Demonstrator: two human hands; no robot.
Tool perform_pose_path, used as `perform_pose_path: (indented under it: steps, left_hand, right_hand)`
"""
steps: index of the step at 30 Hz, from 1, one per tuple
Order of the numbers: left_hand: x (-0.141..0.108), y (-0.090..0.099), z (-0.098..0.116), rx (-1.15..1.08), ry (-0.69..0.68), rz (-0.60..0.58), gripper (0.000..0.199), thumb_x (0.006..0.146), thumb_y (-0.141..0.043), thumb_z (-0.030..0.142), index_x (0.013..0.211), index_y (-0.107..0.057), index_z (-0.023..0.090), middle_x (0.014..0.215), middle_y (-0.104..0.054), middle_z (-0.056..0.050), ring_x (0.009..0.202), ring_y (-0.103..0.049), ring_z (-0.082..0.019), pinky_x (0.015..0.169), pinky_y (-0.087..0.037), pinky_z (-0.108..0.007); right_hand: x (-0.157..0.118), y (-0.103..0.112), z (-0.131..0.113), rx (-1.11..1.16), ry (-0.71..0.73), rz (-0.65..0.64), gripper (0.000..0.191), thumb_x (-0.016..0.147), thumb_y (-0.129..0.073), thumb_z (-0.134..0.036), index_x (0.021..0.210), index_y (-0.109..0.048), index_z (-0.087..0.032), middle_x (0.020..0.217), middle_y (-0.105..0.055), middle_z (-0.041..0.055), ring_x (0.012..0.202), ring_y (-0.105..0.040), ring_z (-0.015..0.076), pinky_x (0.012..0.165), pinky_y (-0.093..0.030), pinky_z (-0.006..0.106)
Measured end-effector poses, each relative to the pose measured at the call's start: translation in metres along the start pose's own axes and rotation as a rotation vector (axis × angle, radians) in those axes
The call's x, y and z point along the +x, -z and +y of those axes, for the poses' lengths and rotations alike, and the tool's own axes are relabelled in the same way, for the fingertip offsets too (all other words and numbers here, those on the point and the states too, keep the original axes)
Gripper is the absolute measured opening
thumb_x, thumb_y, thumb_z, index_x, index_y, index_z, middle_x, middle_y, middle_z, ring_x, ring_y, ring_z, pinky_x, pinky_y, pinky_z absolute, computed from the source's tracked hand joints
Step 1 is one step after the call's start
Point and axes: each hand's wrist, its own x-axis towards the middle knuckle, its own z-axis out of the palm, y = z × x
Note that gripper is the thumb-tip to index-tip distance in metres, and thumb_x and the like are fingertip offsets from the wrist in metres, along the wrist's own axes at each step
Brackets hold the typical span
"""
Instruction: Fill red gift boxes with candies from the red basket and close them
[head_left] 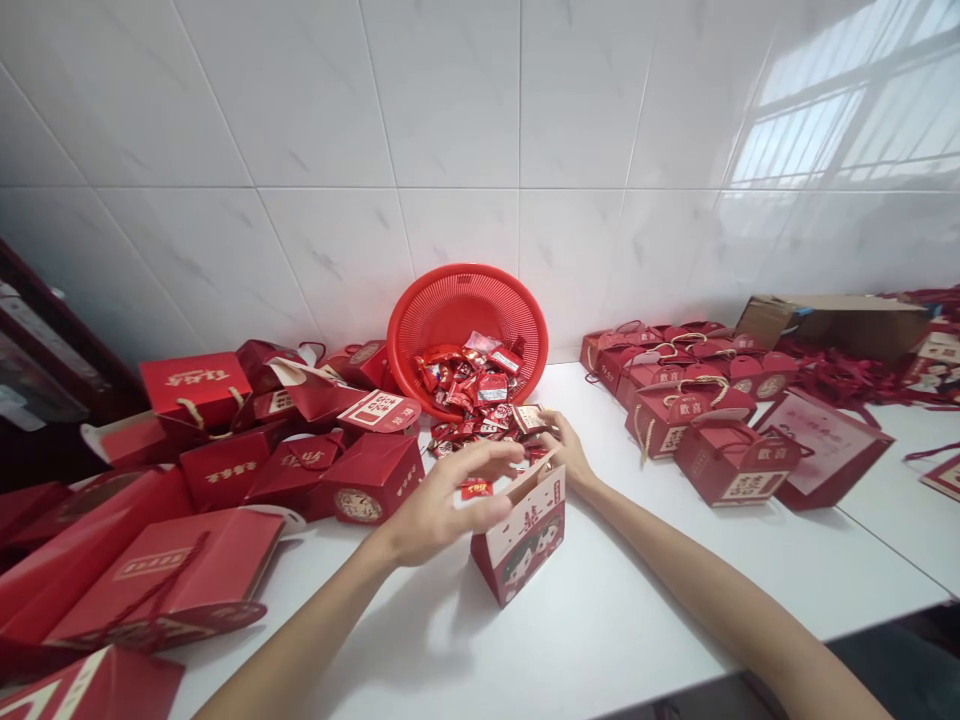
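A red and cream paper gift box (525, 535) with cartoon figures on its front stands upright on the white table. My left hand (442, 500) is at the box's left side, thumb and fingers spread and curved, holding nothing. Behind the box, my right hand (568, 452) reaches to the heap of red-wrapped candies (480, 428), its fingers bent around a gold and brown wrapped candy (529, 418); part of the grip is hidden. The candies spill from a red plastic basket (469, 285) tipped on its side against the wall.
Red gift boxes (225, 460) are piled along the left. Closed boxes with rope handles (679, 405) stand in rows on the right. Beyond them is a cardboard carton (840, 318) with dark red ribbons (844, 378). The tiled wall (465, 130) bounds the table (637, 620) at the back.
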Motion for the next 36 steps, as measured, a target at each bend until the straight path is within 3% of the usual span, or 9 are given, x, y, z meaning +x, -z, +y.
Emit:
perform_pose_path:
  steps: [4,7,13,16,19,25,28,31,36]
  left_hand:
    - [0.001,-0.007,0.014,0.088,0.017,-0.096,0.041,0.087,-0.067,0.034,0.126,-0.067,0.022,0.124,-0.071,-0.009,0.112,-0.066,-0.024,0.099,-0.052,-0.037]
    - [0.003,-0.001,0.013,0.061,0.023,-0.133,0.038,0.087,-0.067,0.034,0.123,-0.069,0.023,0.119,-0.073,-0.008,0.107,-0.067,-0.024,0.096,-0.053,-0.037]
    - [0.01,0.022,0.004,-0.138,0.017,-0.201,0.043,0.087,-0.065,0.052,0.115,-0.072,0.02,0.11,-0.075,-0.009,0.102,-0.069,-0.024,0.092,-0.054,-0.036]
    - [0.021,0.026,-0.004,-0.173,0.053,-0.144,0.044,0.091,-0.059,0.054,0.112,-0.072,0.017,0.104,-0.076,-0.01,0.097,-0.07,-0.024,0.089,-0.055,-0.036]
    - [0.035,0.023,-0.016,-0.008,0.129,-0.084,0.036,0.089,-0.062,0.045,0.108,-0.072,0.016,0.102,-0.077,-0.01,0.095,-0.071,-0.023,0.088,-0.055,-0.036]
    - [0.055,0.005,-0.053,0.224,0.079,-0.083,0.025,0.083,-0.062,0.032,0.099,-0.074,0.018,0.102,-0.078,-0.008,0.095,-0.072,-0.024,0.088,-0.056,-0.036]
    - [0.063,-0.007,-0.07,0.208,0.07,0.044,0.039,0.081,-0.064,0.033,0.116,-0.07,0.018,0.114,-0.075,-0.011,0.099,-0.071,-0.026,0.089,-0.057,-0.038]
    - [0.071,-0.018,-0.08,0.132,0.12,0.168,0.052,0.081,-0.068,0.038,0.127,-0.063,0.016,0.117,-0.073,-0.013,0.097,-0.072,-0.026,0.089,-0.057,-0.04]
    - [0.077,-0.025,-0.078,-0.021,0.083,0.223,0.037,0.083,-0.067,0.047,0.097,-0.07,0.013,0.097,-0.076,-0.01,0.089,-0.072,-0.026,0.083,-0.058,-0.038]
  right_hand:
    - [0.005,0.009,-0.003,0.087,-0.074,0.074,0.032,0.074,-0.045,-0.029,0.101,-0.061,-0.021,0.103,-0.069,0.0072,0.092,-0.065,0.0236,0.079,-0.054,0.037]
    - [0.011,0.023,-0.009,0.087,-0.087,0.089,0.028,0.073,-0.045,-0.029,0.094,-0.062,-0.02,0.1,-0.07,0.0077,0.092,-0.065,0.0233,0.081,-0.053,0.036]
    - [0.016,0.059,-0.025,-0.024,-0.06,-0.167,0.016,0.067,-0.061,-0.025,0.081,-0.067,-0.019,0.086,-0.071,0.0041,0.081,-0.064,0.0205,0.076,-0.05,0.032]
    - [0.012,0.065,-0.031,-0.093,-0.046,-0.291,0.017,0.058,-0.07,-0.018,0.074,-0.068,-0.018,0.079,-0.069,0.0018,0.074,-0.059,0.0184,0.071,-0.045,0.029]
    - [0.008,0.065,-0.036,-0.131,-0.029,-0.335,0.019,0.052,-0.072,-0.012,0.069,-0.066,-0.018,0.073,-0.065,0.0,0.072,-0.054,0.0167,0.07,-0.041,0.027]
    - [0.01,0.065,-0.038,-0.008,-0.099,-0.376,0.015,0.073,-0.064,-0.033,0.073,-0.064,-0.018,0.067,-0.061,-0.0007,0.063,-0.054,0.0151,0.06,-0.043,0.026]
    - [0.01,0.06,-0.039,0.092,-0.137,-0.345,0.023,0.08,-0.055,-0.039,0.081,-0.065,-0.018,0.074,-0.064,0.0008,0.063,-0.056,0.0142,0.058,-0.047,0.026]
    - [0.005,0.05,-0.044,0.276,-0.171,-0.352,0.028,0.081,-0.061,-0.045,0.087,-0.068,-0.019,0.081,-0.066,0.0016,0.068,-0.061,0.0143,0.065,-0.052,0.027]
    - [-0.004,0.035,-0.056,0.461,-0.192,-0.354,0.034,0.076,-0.076,-0.051,0.088,-0.07,-0.019,0.082,-0.067,0.0002,0.07,-0.063,0.0149,0.068,-0.052,0.029]
